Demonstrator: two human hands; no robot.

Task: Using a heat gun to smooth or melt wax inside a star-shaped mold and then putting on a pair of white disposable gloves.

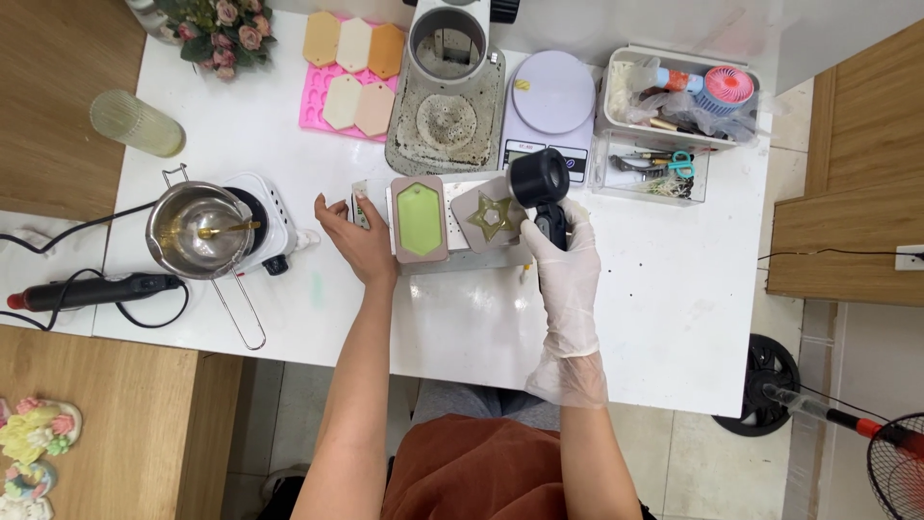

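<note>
A thin translucent glove (570, 289) wraps the right hand, the pot (197, 229) is shiny metal, the counter (674, 289) smooth glossy white.

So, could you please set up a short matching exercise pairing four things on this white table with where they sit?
Things:
1. round silver metal melting pot
2. black heat gun
3. pink silicone mould tray
4. grey mould with green filling

Places:
A. far edge, beside the flowers
B. on the small white hotplate
C. just right of the bare left hand
D. held by the gloved right hand, over the star mould

Pairs: 1-B, 2-D, 3-A, 4-C
</note>
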